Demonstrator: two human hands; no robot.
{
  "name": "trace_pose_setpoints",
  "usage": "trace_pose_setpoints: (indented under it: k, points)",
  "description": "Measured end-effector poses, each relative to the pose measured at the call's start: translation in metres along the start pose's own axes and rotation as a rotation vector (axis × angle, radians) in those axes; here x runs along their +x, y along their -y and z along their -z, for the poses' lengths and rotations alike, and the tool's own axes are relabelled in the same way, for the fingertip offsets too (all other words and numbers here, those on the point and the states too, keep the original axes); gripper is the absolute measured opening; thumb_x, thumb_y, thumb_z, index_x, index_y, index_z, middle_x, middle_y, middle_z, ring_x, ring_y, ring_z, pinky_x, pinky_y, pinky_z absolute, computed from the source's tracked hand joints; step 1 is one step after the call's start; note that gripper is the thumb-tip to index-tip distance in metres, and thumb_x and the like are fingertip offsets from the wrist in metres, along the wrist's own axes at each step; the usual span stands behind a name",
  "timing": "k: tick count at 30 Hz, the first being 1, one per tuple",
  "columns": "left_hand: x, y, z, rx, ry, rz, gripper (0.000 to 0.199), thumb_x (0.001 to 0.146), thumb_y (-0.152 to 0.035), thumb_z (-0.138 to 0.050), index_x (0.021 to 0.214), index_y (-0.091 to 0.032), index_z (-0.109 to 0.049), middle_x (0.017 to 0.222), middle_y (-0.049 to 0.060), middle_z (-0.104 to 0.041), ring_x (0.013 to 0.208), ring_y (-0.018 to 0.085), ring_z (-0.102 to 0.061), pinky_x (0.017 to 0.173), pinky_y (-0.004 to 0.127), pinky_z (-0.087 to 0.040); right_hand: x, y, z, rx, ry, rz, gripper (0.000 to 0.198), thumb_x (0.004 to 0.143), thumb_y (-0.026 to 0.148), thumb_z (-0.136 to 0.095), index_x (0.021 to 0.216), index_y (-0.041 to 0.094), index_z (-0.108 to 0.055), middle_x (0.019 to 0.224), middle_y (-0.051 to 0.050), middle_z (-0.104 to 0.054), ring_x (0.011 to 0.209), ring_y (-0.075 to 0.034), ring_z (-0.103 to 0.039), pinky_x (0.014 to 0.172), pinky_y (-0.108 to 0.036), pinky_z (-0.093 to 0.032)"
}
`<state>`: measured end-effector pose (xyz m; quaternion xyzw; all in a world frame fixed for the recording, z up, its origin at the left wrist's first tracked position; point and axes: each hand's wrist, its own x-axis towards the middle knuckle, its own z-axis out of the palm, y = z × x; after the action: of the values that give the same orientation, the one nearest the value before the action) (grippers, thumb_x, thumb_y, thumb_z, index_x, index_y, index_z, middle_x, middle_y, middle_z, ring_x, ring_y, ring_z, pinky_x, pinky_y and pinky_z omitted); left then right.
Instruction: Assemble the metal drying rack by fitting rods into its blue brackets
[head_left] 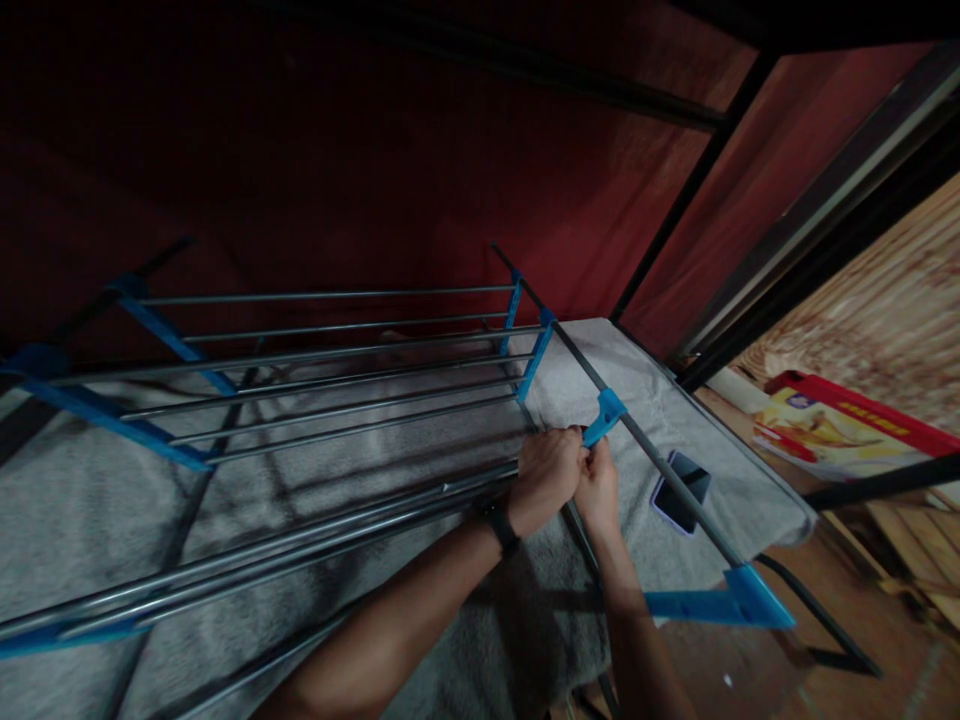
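Observation:
A rack of metal tubes and blue plastic brackets stands over a grey cloth. My left hand [549, 468], with a dark watch [500, 527] on its wrist, is closed where several metal tubes [300, 535] meet a blue bracket [604, 412]. My right hand [599, 487] presses against it, fingers closed on the lower end of that bracket. The bracket sits on a slanted grey pole [574, 350]. Both hands hide the joint between tubes and bracket. Behind them, further tubes [360, 406] span between other blue brackets [535, 362].
A phone [684, 492] lies on the grey cloth [637, 370], right of my hands. Nearer me, another blue bracket [724, 604] juts from the pole. A red and yellow box [855, 425] stands at the right. Behind the rack is a red wall [337, 180] with a dark frame.

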<state>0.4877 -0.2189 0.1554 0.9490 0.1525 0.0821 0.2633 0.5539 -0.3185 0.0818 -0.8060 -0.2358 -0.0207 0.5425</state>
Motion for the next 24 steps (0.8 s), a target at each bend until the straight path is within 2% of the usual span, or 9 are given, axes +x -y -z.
trace_pose_setpoints:
  k: [5, 9, 12, 14, 17, 20, 24]
  points:
    - [0.0, 0.0, 0.003, -0.01, 0.014, -0.029, 0.029, 0.109, -0.032, -0.047, 0.12, -0.019, -0.07, 0.106, 0.009, -0.079, 0.105, 0.024, -0.075, 0.091, 0.035, -0.056, 0.0, -0.001, 0.0, 0.037, 0.021, 0.011, 0.029, 0.091, 0.037, -0.049, 0.114, 0.022, -0.058, 0.078, 0.0, -0.063, 0.072, -0.022, -0.059, 0.069, -0.034, -0.046]
    - [-0.005, -0.006, 0.012, 0.034, 0.046, -0.055, 0.026, 0.108, -0.024, -0.046, 0.119, -0.017, -0.069, 0.11, 0.009, -0.079, 0.102, 0.024, -0.075, 0.089, 0.036, -0.056, -0.001, 0.001, 0.001, 0.028, 0.024, 0.014, 0.024, 0.091, 0.039, -0.051, 0.109, 0.023, -0.057, 0.078, 0.0, -0.063, 0.073, -0.022, -0.059, 0.069, -0.035, -0.046]
    - [-0.013, -0.008, 0.014, 0.086, 0.009, -0.101, 0.028, 0.107, -0.018, -0.046, 0.127, -0.015, -0.065, 0.122, 0.011, -0.075, 0.115, 0.023, -0.071, 0.098, 0.035, -0.054, -0.001, 0.0, 0.002, 0.025, 0.02, 0.011, 0.026, 0.09, 0.041, -0.053, 0.108, 0.023, -0.057, 0.082, -0.002, -0.066, 0.076, -0.023, -0.06, 0.071, -0.037, -0.049]
    - [-0.023, -0.005, 0.014, 0.17, -0.032, -0.122, 0.029, 0.107, -0.016, -0.045, 0.13, -0.014, -0.063, 0.128, 0.012, -0.073, 0.122, 0.023, -0.067, 0.101, 0.035, -0.052, 0.0, -0.001, 0.003, 0.027, 0.021, 0.024, 0.032, 0.091, 0.045, -0.053, 0.113, 0.022, -0.059, 0.096, -0.007, -0.071, 0.088, -0.026, -0.065, 0.08, -0.041, -0.052]
    - [-0.046, 0.009, 0.014, 0.334, -0.11, -0.136, 0.029, 0.105, -0.015, -0.048, 0.131, -0.012, -0.062, 0.12, 0.013, -0.073, 0.115, 0.024, -0.068, 0.1, 0.037, -0.052, 0.001, -0.003, 0.005, 0.007, 0.033, 0.045, 0.042, 0.091, 0.052, -0.054, 0.119, 0.022, -0.061, 0.114, -0.015, -0.073, 0.107, -0.031, -0.068, 0.095, -0.049, -0.053]
    - [-0.075, 0.03, 0.017, 0.458, -0.182, -0.142, 0.027, 0.104, -0.014, -0.05, 0.127, -0.01, -0.062, 0.107, 0.012, -0.072, 0.101, 0.023, -0.07, 0.092, 0.038, -0.053, 0.002, -0.006, 0.009, -0.048, 0.026, 0.034, 0.047, 0.088, 0.058, -0.057, 0.118, 0.022, -0.064, 0.116, -0.017, -0.074, 0.108, -0.034, -0.069, 0.099, -0.053, -0.054]
    - [-0.101, 0.057, 0.024, 0.515, -0.223, -0.161, 0.023, 0.103, -0.014, -0.049, 0.12, -0.009, -0.063, 0.1, 0.012, -0.071, 0.093, 0.022, -0.071, 0.083, 0.035, -0.054, 0.001, -0.004, 0.011, -0.074, -0.001, -0.003, 0.056, 0.082, 0.061, -0.059, 0.121, 0.021, -0.066, 0.119, -0.018, -0.074, 0.111, -0.039, -0.07, 0.104, -0.058, -0.052]
